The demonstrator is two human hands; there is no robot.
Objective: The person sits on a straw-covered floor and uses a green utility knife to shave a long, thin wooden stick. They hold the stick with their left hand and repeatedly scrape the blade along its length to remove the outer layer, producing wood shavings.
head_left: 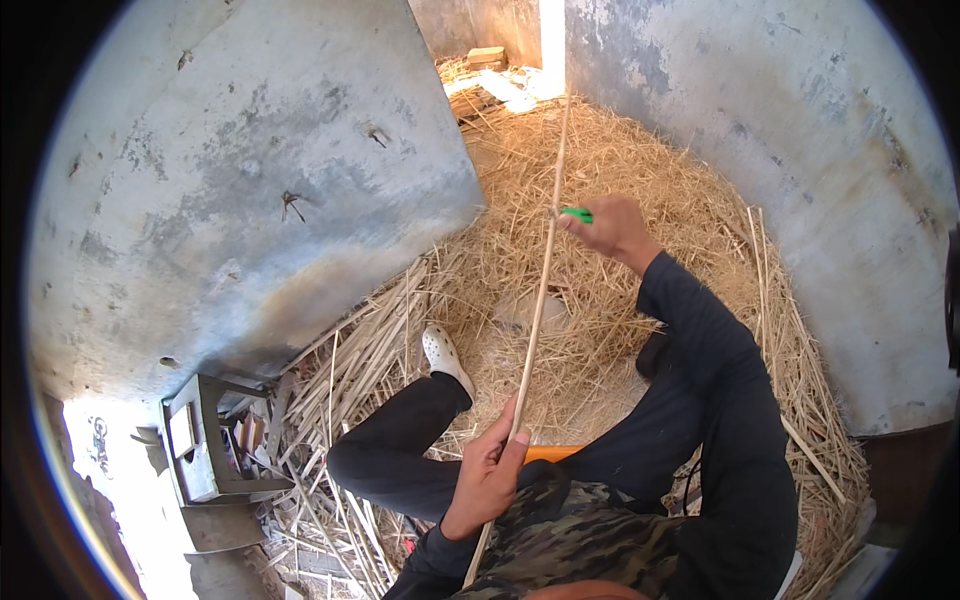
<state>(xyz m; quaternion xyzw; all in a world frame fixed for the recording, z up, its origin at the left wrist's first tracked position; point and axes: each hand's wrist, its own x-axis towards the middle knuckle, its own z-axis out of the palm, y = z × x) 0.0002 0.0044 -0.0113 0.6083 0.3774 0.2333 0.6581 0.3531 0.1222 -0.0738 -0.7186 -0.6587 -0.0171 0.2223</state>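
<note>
A long, thin, pale stick (541, 300) runs from my lap away toward the bright gap at the far end. My left hand (488, 475) is closed around its near part, with the thumb along it. Farther up, my right hand (612, 228) grips a small green-handled tool (577, 214). The tool's working end meets the stick, but it is too small and blurred to tell its kind.
Straw-like shavings (620, 150) cover the floor ahead. Cut strips (370, 330) lie in a heap at left, near a small wooden stool-like frame (205, 435). Worn grey walls (300, 130) stand on both sides. My foot wears a white clog (446, 358).
</note>
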